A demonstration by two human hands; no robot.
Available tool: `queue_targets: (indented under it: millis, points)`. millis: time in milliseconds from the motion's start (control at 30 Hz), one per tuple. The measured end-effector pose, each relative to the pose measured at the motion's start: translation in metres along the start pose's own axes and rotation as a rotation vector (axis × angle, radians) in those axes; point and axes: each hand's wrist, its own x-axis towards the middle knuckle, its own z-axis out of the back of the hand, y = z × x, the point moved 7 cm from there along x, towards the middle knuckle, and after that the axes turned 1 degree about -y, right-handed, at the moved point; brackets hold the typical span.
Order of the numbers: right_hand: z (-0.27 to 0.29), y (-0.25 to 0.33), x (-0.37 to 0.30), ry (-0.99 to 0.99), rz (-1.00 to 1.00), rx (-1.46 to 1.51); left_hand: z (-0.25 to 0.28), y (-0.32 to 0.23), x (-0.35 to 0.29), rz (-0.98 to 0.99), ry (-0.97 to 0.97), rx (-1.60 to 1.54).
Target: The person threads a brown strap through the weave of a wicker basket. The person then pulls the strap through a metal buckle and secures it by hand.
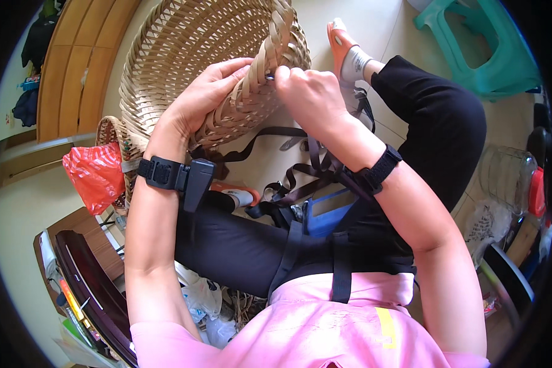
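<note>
A large woven basket (pixel 172 61) of pale bamboo strips stands tilted at the upper middle, its thick braided rim toward me. My left hand (pixel 218 92) reaches inside it, fingers and thumb against the inner side of the rim, holding it there. Closed in a fist, my right hand (pixel 310 95) is at the outer side of the same rim. A small dark, shiny tip (pixel 270 77) shows between its fingers and the weave; the rest of that thing is hidden in the fist. Both wrists wear black straps.
Dark straps (pixel 310 165) lie on the tiled floor between my legs, beside a blue object (pixel 328 211). A red plastic bag (pixel 95 175) hangs left of the basket. A teal stool (pixel 472 49) stands far right, and a clear jar with a red lid (pixel 506 178) sits at the right.
</note>
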Motion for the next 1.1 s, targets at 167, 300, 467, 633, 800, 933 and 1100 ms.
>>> queue_targets:
  millis: [167, 300, 467, 633, 800, 933, 1100]
  points:
    - [0.005, 0.005, 0.002, -0.011, -0.046, -0.002, 0.001, -0.001, 0.002, -0.011, -0.002, -0.021]
    - [0.004, 0.010, 0.004, -0.017, -0.087, 0.053, 0.000, 0.001, 0.003, -0.002, 0.031, -0.025]
    - [-0.003, 0.012, 0.015, 0.015, 0.001, 0.022, 0.005, 0.001, 0.007, 0.013, 0.045, 0.005]
    - [-0.007, 0.003, 0.013, 0.037, 0.157, 0.019, 0.016, 0.008, 0.014, 0.123, 0.093, -0.070]
    - [-0.013, -0.009, 0.010, 0.090, 0.132, 0.060, 0.021, 0.022, 0.019, 0.167, 0.000, -0.163]
    - [-0.018, -0.011, 0.007, 0.069, 0.098, 0.099, 0.038, 0.008, 0.003, 0.006, -0.018, -0.067]
    - [-0.018, -0.010, 0.007, 0.039, 0.053, 0.126, 0.117, -0.026, -0.081, -0.103, -0.312, 0.173]
